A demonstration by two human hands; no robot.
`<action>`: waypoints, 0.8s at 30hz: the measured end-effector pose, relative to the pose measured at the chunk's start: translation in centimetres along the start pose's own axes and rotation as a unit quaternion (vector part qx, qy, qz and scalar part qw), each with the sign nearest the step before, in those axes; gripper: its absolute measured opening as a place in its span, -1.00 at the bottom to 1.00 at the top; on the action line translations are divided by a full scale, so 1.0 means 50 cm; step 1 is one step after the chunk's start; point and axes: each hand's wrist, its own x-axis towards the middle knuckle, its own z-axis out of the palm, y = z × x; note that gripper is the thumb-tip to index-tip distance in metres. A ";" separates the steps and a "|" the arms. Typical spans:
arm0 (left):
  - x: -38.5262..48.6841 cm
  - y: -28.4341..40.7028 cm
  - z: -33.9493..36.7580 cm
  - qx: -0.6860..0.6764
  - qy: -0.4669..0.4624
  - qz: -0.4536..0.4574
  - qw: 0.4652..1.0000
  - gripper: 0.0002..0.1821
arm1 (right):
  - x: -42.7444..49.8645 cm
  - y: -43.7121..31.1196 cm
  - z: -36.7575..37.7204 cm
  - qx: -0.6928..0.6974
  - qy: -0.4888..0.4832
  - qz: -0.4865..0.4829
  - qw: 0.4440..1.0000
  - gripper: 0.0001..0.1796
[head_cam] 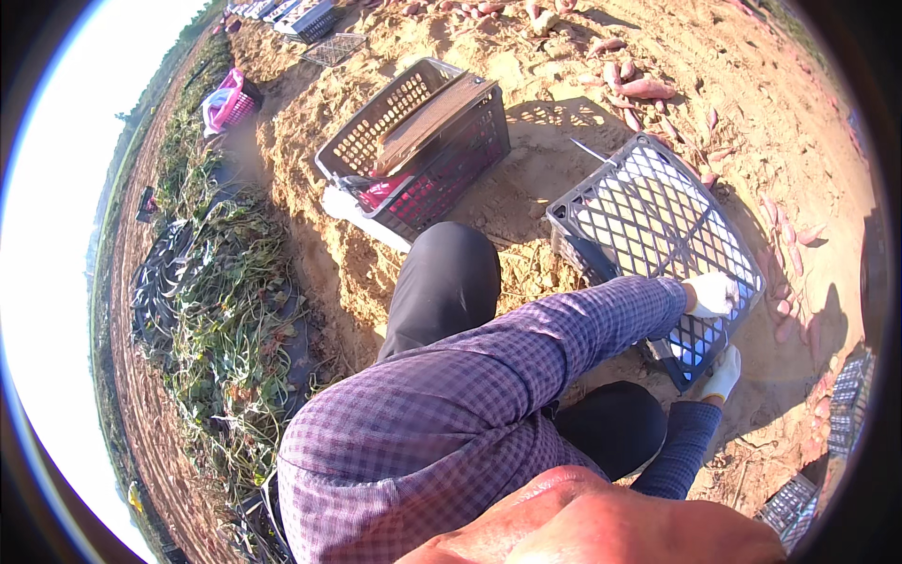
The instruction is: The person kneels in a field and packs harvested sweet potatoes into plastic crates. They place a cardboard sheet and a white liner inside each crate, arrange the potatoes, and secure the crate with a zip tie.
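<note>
A black plastic lattice crate [662, 204] stands on the soil to my right, with its diamond-mesh face upward and a pale sheet showing through the mesh. My left hand [713, 295], in a white knit glove, is closed at the mesh near the crate's right end. Lower down, my right hand [722, 374], gloved the same way, holds the crate's near corner; some of its fingers are hidden. In front of my knee sits a dark perforated plastic basket [451, 162] with a brown cardboard piece [433, 120] laid across it and something red inside.
Sweet potatoes [645, 88] lie scattered on the sandy soil beyond and right of the crate. Cut vines [232, 338] cover a ridge at left. A pink basket [236, 102] stands farther off. More crates [849, 402] sit at the lower right and others [306, 21] far ahead.
</note>
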 end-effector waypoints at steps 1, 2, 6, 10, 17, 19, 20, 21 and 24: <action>0.007 0.007 0.008 0.004 0.002 0.009 1.000 -0.74 | 0.019 0.017 -0.027 -0.058 -0.013 -0.034 0.998 -0.71; 0.021 0.017 0.017 0.004 -0.002 0.023 1.000 -0.74 | 0.037 0.033 -0.068 -0.120 -0.015 -0.069 0.990 -0.71; -0.013 -0.006 -0.002 0.051 0.010 0.005 0.999 -0.74 | -0.017 -0.122 0.000 -0.281 -0.059 -0.126 0.949 -0.68; -0.022 -0.003 0.005 0.003 0.005 0.022 1.000 -0.75 | -0.033 -0.179 -0.024 -0.392 -0.125 -0.058 0.910 -0.63; -0.090 0.030 -0.099 0.050 -0.127 0.046 0.990 -0.70 | -0.043 -0.137 -0.078 -0.521 -0.099 -0.077 0.844 -0.60; -0.095 0.081 -0.141 0.094 -0.186 0.094 0.974 -0.68 | -0.050 -0.032 -0.220 -0.446 -0.051 -0.171 0.877 -0.62; -0.136 0.098 -0.211 0.103 -0.223 -0.001 0.969 -0.69 | -0.054 -0.083 -0.131 -0.135 -0.068 0.092 0.984 -0.61; -0.170 0.127 -0.278 0.113 -0.251 -0.091 0.957 -0.69 | -0.075 -0.169 -0.039 0.073 -0.034 0.125 0.989 -0.56; -0.201 0.101 -0.305 0.176 -0.257 -0.039 0.950 -0.72 | -0.047 -0.184 -0.019 0.426 -0.069 0.109 0.896 -0.59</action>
